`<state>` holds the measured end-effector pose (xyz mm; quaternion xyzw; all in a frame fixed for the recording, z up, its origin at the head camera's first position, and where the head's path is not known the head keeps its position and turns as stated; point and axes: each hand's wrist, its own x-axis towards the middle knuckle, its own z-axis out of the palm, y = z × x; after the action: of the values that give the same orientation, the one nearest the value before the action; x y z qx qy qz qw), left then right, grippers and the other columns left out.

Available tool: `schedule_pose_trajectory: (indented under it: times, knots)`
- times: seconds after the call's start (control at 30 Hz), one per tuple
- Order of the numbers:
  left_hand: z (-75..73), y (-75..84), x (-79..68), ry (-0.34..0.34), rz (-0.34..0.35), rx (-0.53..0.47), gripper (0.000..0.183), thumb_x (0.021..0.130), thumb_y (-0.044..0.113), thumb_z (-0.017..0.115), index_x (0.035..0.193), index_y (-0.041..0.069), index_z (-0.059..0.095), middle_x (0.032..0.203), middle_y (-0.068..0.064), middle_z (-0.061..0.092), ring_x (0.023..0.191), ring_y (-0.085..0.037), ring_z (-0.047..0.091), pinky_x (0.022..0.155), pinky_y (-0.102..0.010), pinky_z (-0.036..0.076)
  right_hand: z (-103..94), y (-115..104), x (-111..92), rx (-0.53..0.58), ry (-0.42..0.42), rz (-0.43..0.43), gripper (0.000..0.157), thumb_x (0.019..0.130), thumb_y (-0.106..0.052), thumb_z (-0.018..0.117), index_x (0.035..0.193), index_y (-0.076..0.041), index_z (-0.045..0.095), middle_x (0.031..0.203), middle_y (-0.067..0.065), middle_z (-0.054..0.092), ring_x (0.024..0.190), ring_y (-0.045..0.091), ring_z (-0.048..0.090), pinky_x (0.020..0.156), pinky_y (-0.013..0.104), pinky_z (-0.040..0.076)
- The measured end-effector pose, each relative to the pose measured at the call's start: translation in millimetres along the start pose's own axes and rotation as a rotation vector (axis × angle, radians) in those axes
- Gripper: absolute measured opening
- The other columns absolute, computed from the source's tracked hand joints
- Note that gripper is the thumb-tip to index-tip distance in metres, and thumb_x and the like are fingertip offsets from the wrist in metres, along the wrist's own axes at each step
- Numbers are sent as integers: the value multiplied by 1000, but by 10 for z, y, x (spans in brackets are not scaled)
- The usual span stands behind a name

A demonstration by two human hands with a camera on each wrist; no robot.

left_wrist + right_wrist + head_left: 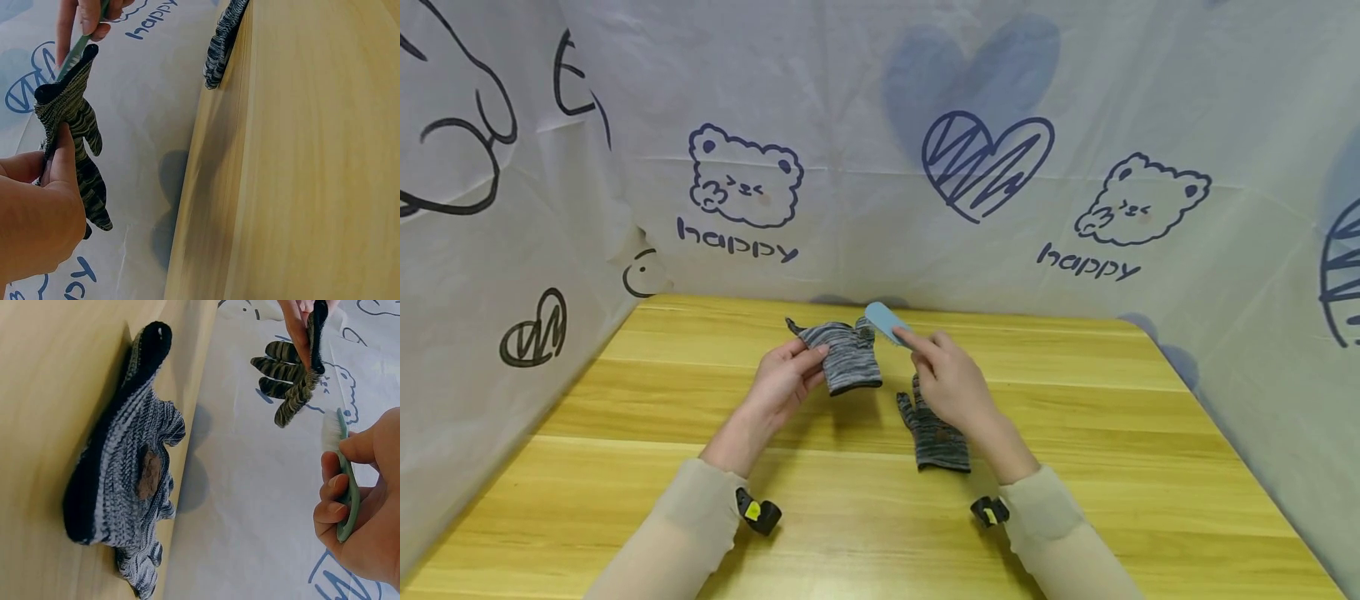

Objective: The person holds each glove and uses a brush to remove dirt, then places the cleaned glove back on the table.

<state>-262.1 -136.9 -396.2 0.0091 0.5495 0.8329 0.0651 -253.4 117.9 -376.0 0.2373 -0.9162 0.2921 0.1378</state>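
My left hand (pixel 781 379) pinches a grey-and-black knitted glove (pixel 850 360) above the table, thumb on the near face. In the left wrist view its black cuff points up and its fingers hang down. My right hand (pixel 957 385) grips a pale blue-green brush (pixel 349 487) by its handle, fingers curled round it. White bristles (pixel 331 432) show in the right wrist view. In the head view the brush head is beside the held glove; contact cannot be told. Below my right hand, a matching glove (pixel 940 442) lies on the table, a brown patch (pixel 149 475) on it.
The yellow wood-grain table (pixel 842 517) runs back to a white cloth wall (pixel 865 200) printed with bears, hearts and writing. Another cloth wall (pixel 460 267) stands along the left side. A small black wrist camera (pixel 760 512) sits by the left cuff.
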Motion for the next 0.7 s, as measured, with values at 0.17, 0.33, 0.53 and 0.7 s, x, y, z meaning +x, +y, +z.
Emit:
schedule_pose_trajectory:
  times: [0.17, 0.33, 0.53, 0.7]
  knots:
    - [-3, -10, -1, -4, 7, 6, 27, 108, 0, 51, 132, -10, 51, 96, 2, 67, 87, -6, 68, 84, -19, 59, 8, -16, -6, 2, -6, -26, 44, 110, -11, 49, 152, -22, 57, 94, 6, 54, 68, 17, 41, 58, 30, 36]
    - [4, -13, -5, -6, 13, 34, 37, 107, -1, 52, 142, -11, 48, 98, 3, 70, 89, -7, 69, 83, -19, 59, 40, -7, -10, -2, -63, -19, 44, 111, -12, 47, 153, -22, 55, 92, 5, 49, 67, 18, 38, 58, 29, 34]
    - [6, -12, -3, -24, 4, 80, 41, 107, -1, 52, 147, -10, 45, 99, 3, 69, 91, -7, 68, 84, -20, 59, 60, 9, -7, -14, -107, 23, 47, 111, -9, 45, 156, -23, 51, 93, 5, 49, 67, 18, 39, 58, 30, 35]
    - [5, -13, -5, -38, 4, 98, 43, 107, -1, 52, 148, -11, 44, 102, 2, 70, 93, -8, 69, 87, -22, 59, 61, 33, 1, -66, -135, 62, 50, 110, -7, 45, 156, -24, 50, 96, 5, 51, 70, 18, 42, 58, 30, 36]
